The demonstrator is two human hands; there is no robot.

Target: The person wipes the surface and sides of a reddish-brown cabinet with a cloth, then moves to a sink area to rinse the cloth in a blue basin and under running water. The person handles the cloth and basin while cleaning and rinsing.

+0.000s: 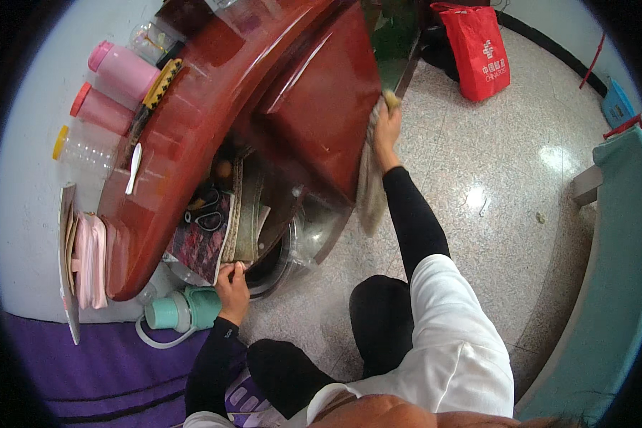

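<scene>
My right hand (388, 131) grips a beige-grey cloth (372, 198) against the side edge of a glossy red-brown cabinet panel (326, 101); the cloth hangs down beside it. My left hand (232, 293) is low at the left, its fingertips at the near edge of a compartment (235, 214) under the curved top. Whether those fingers grip the edge or only rest on it is unclear. In the compartment, black-handled scissors (211, 221) lie on a dark reddish patterned item (200, 246). A round dark container (270, 273) with a clear rim sits just right of my left hand.
Pink jars (125, 72), a clear jar (88, 150) and a white spoon (134, 168) occupy the curved top (192, 176). A mint-green bottle (203, 305) lies by my left wrist. A red bag (476, 53) stands on the speckled floor (471, 150); a pale green bench (604, 257) lines the right.
</scene>
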